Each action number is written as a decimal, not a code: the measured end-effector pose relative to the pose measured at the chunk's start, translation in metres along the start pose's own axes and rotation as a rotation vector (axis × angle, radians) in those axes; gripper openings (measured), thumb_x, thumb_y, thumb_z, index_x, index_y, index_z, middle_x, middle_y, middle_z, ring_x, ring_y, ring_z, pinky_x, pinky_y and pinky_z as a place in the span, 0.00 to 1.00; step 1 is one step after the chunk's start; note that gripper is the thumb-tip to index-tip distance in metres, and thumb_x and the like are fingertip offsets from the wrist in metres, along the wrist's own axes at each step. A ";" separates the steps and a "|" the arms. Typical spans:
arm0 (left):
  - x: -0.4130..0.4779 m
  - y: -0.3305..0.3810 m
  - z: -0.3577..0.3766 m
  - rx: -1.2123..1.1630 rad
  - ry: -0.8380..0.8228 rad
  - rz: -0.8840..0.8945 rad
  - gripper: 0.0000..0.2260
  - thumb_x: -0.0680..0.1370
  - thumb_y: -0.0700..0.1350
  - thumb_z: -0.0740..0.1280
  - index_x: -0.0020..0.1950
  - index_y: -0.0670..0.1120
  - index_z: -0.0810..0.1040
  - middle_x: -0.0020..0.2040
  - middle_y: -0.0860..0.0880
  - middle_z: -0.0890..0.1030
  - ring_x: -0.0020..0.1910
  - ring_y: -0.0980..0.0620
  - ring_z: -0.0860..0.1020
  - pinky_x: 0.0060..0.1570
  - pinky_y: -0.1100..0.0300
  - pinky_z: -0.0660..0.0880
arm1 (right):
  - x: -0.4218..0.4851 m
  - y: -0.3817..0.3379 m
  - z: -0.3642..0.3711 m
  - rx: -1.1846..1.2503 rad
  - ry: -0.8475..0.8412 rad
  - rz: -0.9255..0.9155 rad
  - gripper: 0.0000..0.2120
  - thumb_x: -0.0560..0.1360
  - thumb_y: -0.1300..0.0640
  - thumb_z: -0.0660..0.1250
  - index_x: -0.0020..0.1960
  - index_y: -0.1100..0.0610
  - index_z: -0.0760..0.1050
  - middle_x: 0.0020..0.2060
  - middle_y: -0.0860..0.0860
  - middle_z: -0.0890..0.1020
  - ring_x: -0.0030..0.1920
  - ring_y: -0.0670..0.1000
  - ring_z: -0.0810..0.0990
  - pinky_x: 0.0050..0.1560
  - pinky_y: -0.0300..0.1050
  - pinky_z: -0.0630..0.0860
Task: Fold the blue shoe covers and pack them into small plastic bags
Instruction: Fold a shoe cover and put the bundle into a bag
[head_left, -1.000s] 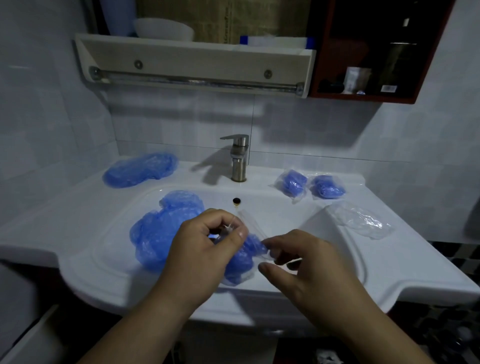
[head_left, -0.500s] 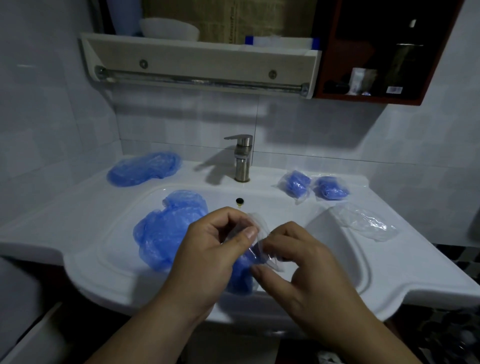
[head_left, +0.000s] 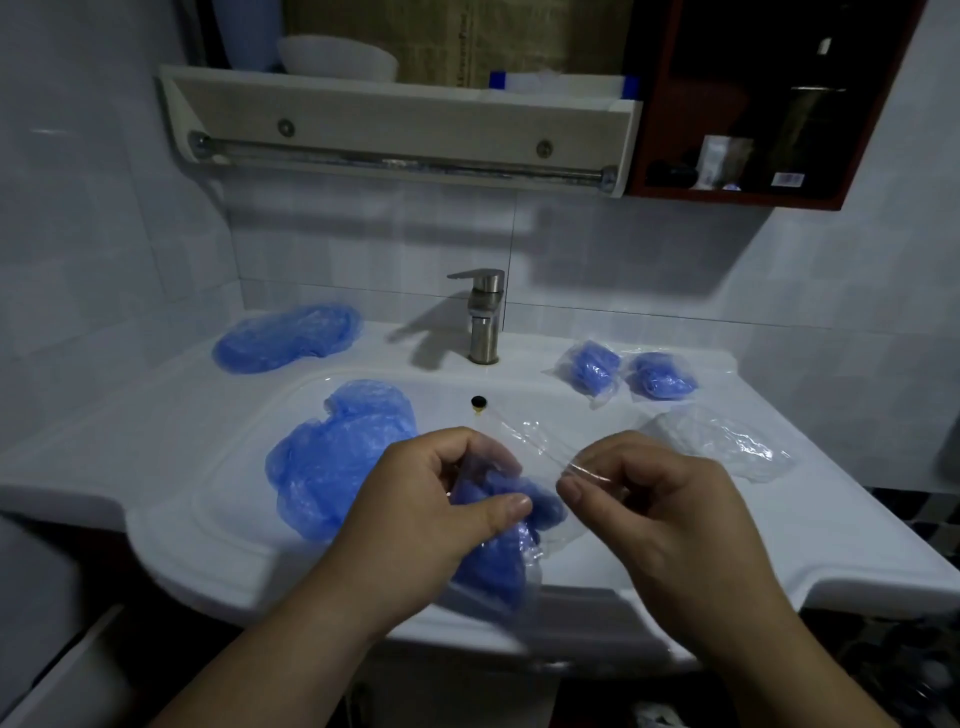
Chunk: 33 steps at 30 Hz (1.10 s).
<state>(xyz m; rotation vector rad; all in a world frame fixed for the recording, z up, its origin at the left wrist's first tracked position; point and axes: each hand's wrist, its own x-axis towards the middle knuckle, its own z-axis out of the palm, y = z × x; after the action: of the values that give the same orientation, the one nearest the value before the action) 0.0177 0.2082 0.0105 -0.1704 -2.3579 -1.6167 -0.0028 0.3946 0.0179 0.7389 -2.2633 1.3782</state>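
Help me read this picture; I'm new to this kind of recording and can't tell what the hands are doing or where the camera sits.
There is no machine here: the camera sits on a person's head and looks down at their own two bare hands over a white washbasin.

The left hand grips a bunched blue shoe cover that sits partly inside a small clear plastic bag. The right hand pinches the bag's edge between its fingers, pulling it open.

In the basin lies a loose pile of blue covers. More covers lie on the counter left of the tap. Right of the tap are two packed bags, and nearer, empty clear bags.
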 end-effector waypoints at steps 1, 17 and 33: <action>0.000 0.001 -0.001 0.016 -0.006 0.000 0.11 0.69 0.39 0.78 0.45 0.53 0.83 0.43 0.56 0.85 0.45 0.59 0.83 0.46 0.66 0.79 | 0.000 -0.001 -0.002 0.066 0.015 0.034 0.07 0.70 0.62 0.75 0.33 0.56 0.80 0.35 0.50 0.82 0.36 0.50 0.80 0.37 0.40 0.76; 0.001 0.005 -0.005 -0.181 0.264 0.103 0.06 0.76 0.37 0.70 0.44 0.48 0.83 0.38 0.52 0.86 0.39 0.57 0.84 0.43 0.67 0.78 | 0.003 -0.018 0.009 0.067 0.171 0.119 0.10 0.68 0.69 0.74 0.37 0.54 0.81 0.35 0.43 0.84 0.38 0.43 0.82 0.38 0.27 0.75; -0.002 -0.001 -0.008 0.032 0.226 0.159 0.09 0.75 0.38 0.71 0.40 0.52 0.81 0.39 0.57 0.83 0.42 0.58 0.81 0.44 0.73 0.73 | 0.005 -0.003 0.019 -0.148 0.117 0.120 0.11 0.68 0.54 0.74 0.45 0.44 0.75 0.46 0.34 0.78 0.51 0.34 0.75 0.48 0.26 0.69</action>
<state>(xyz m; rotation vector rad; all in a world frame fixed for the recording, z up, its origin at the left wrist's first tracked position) 0.0202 0.2003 0.0117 -0.1556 -2.1411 -1.4429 -0.0066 0.3750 0.0142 0.4684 -2.3187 1.2537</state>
